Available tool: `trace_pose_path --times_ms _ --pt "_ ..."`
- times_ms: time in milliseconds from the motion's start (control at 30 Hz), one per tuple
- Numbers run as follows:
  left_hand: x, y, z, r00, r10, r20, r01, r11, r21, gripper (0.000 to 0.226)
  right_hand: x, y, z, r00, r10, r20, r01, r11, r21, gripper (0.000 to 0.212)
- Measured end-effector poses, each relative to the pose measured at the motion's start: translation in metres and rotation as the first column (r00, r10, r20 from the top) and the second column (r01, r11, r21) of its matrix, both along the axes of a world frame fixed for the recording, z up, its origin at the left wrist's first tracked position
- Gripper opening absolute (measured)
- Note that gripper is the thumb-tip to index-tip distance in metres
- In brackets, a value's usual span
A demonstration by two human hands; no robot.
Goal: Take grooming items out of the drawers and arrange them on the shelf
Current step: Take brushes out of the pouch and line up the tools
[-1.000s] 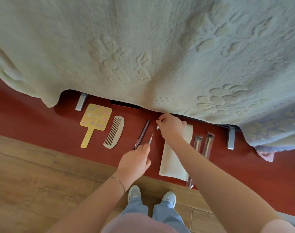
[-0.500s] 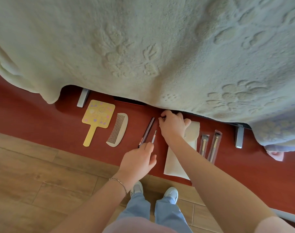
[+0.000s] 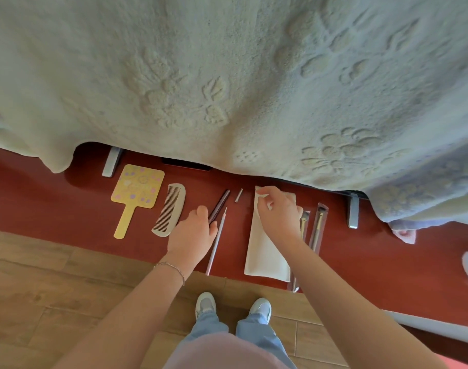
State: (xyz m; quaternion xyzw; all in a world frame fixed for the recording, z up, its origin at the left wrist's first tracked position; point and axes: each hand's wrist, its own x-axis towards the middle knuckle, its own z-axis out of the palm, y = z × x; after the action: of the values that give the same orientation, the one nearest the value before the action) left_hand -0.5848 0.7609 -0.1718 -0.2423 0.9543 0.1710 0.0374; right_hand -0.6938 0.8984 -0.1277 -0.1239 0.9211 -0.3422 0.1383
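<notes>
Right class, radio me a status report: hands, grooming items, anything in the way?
Left hand on the dark pencil, grip unclear. Right hand pinching the white cloth. Mirror, comb laid out on the shelf. Blanket overhangs the back.

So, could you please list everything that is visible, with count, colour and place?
blanket: 1, cream, draped over the top, hanging above the shelf
shelf: 1, red-brown, across the middle
brackets: 2, grey, at the back of the shelf
mirror: 1, yellow, left on shelf
comb: 1, beige, right of mirror
dark pen: 1, maroon, by left hand
pencil: 1, silver-grey, right of dark pen
cap: 1, grey, beyond pencil tip
cloth: 1, white, under right hand
brushes: 2, in clear sleeves, right of cloth
floor: wood, below
shoes: 2, white
left hand: on dark pen
right hand: pinching cloth
</notes>
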Motion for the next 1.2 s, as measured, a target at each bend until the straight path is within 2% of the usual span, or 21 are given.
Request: trace_pose_path --times_ms 100,200,333,400,500,600,767,867,1100,1200 --pt "0.003 -0.001 0.005 0.997 0.074 -0.035 -0.07 0.992 0.104 0.024 0.009 0.002 0.004 0.999 -0.006 0.054 0.008 0.999 -0.035 0.019" --pt "0.01 0.001 0.017 0.975 0.154 -0.16 -0.121 0.973 0.196 0.019 0.018 -0.005 0.016 0.982 0.004 0.188 0.033 0.981 -0.191 0.013" --pt "0.023 0.013 0.037 0.953 0.128 -0.274 -0.048 0.958 0.281 0.014 0.024 -0.022 0.025 0.882 -0.001 0.472 0.183 0.922 -0.34 0.015" --pt "0.028 0.018 0.042 0.946 0.101 -0.307 -0.004 0.953 0.302 0.016 0.027 -0.026 0.023 0.833 -0.031 0.552 0.283 0.882 -0.378 0.018" --pt "0.033 0.022 0.045 0.946 0.07 -0.316 0.038 0.945 0.325 0.022 0.028 -0.024 0.02 0.825 -0.048 0.564 0.332 0.847 -0.414 0.02" --pt "0.034 0.024 0.047 0.945 0.051 -0.322 0.06 0.944 0.324 0.033 0.031 -0.022 0.023 0.82 0.045 0.571 0.295 0.821 -0.489 0.016" --pt "0.035 0.024 0.049 0.957 0.034 -0.29 0.049 0.961 0.274 0.045 0.03 -0.021 0.025 0.806 0.099 0.583 0.231 0.855 -0.465 0.025" --pt "0.041 0.024 0.05 0.957 0.027 -0.288 0.055 0.96 0.275 0.05 0.029 -0.02 0.025 0.804 0.103 0.586 0.239 0.847 -0.476 0.021" --pt "0.045 0.023 0.056 0.95 0.04 -0.309 0.043 0.965 0.258 0.047 0.032 -0.028 0.026 0.783 0.094 0.615 0.303 0.806 -0.508 0.018" --pt "0.043 0.021 0.057 0.942 0.053 -0.33 0.037 0.965 0.261 0.04 0.034 -0.033 0.028 0.779 0.086 0.621 0.319 0.799 -0.511 0.018"
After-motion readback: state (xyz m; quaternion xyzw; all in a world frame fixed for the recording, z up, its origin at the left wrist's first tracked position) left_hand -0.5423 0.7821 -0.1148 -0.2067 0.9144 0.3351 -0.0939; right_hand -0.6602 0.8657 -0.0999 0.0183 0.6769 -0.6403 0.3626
